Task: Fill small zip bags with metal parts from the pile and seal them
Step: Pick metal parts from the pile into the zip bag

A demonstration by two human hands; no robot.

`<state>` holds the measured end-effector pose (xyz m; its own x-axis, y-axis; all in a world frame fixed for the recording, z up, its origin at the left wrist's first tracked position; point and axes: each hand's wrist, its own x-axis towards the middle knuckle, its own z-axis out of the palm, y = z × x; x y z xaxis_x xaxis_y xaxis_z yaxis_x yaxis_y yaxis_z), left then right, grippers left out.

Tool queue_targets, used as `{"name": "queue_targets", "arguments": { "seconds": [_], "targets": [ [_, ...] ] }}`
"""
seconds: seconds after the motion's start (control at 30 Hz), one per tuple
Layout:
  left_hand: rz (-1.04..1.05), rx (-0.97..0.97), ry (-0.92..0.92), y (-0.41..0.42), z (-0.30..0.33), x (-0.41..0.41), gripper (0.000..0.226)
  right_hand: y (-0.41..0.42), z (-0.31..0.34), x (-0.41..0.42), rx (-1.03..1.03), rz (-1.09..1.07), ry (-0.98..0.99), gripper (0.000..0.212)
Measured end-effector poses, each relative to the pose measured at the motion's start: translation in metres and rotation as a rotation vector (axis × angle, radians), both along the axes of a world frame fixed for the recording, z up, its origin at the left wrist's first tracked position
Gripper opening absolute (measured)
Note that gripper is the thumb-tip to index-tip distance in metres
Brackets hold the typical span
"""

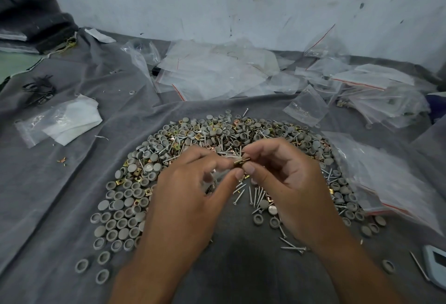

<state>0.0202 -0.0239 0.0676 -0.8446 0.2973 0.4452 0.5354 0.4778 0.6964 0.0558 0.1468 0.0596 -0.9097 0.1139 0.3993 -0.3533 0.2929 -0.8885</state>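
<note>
Dropping that little brass-colored part (pixel 239 162) looks like the main risk, since it's only pinched at the fingertips where the two hands meet and a slip would lose it straight back into the pile of screws, gray caps and square clips (pixel 193 149) underneath. Both forearms reach in from the near edge; the left hand (pixel 190 185) has fingers curled with what seems to be a clear zip bag (pixel 220 174) tucked in them (too blurry to be sure), and the right hand (pixel 287 183) nips the part between thumb and forefinger, other fingers loosely bent. Spare zip bags (pixel 217 72) lie far back on the gray cloth (pixel 60 183), with another stack of bags (pixel 386 183) to the right.
</note>
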Motion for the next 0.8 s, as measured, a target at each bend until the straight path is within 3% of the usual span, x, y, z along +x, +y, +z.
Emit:
{"name": "queue_targets", "arguments": {
  "seconds": [0.3, 0.63, 0.8],
  "targets": [
    [0.001, 0.025, 0.039, 0.000, 0.000, -0.002, 0.010, 0.006, 0.001, 0.001, 0.044, -0.039, -0.005, 0.019],
    [0.011, 0.008, -0.050, 0.002, -0.003, -0.002, 0.003, 0.007, 0.001, 0.000, -0.102, 0.083, -0.155, 0.009],
    [0.039, -0.061, -0.038, 0.005, -0.007, -0.001, 0.008, 0.007, 0.004, 0.000, -0.132, 0.039, -0.123, 0.013]
  ]
}}
